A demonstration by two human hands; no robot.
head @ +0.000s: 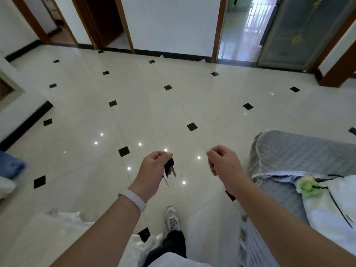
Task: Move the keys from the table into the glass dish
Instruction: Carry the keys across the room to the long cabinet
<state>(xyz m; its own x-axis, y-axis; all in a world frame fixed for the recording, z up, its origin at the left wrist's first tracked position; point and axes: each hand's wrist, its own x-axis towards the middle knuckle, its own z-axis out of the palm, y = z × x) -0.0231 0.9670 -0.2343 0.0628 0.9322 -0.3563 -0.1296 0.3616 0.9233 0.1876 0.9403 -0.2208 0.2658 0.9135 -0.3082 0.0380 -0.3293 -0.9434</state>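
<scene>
Your left hand pinches the keys loosely above the floor; right hand curled, empty. No dish visible, so that grip could slip.

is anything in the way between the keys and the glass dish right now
Cannot tell: no glass dish or table shows in this view. The keys hang from the left hand over open tiled floor; the right hand is curled and holds nothing visible.

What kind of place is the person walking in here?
Probably the living room of a home: glossy tiled floor, several wood-framed doorways, a sofa with grey cover. The left hand holds keys.
</scene>
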